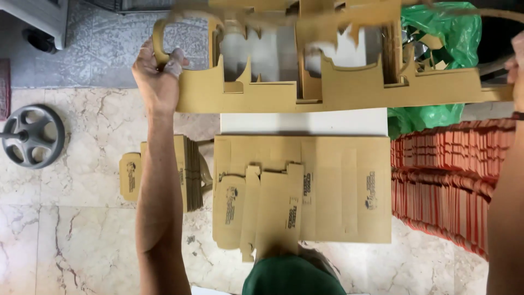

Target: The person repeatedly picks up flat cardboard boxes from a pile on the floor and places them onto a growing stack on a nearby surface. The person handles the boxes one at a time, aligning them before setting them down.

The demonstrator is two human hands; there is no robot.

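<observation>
I hold a large brown cardboard cut-out frame (327,90) up at arm's length, with open windows in it. My left hand (158,76) grips its left end by a curved loop. My right hand (514,68) is at its right end at the frame's edge, mostly cut off, and seems to hold it. Below, a stack of flat die-cut brown box blanks (305,188) lies on a white surface (305,123).
A smaller pile of folded brown blanks (183,172) lies on the marble floor to the left. Stacks of red-edged sheets (453,180) fill the right. A green plastic bag (442,33) holds cardboard scraps. A grey wheel (33,136) rests at far left.
</observation>
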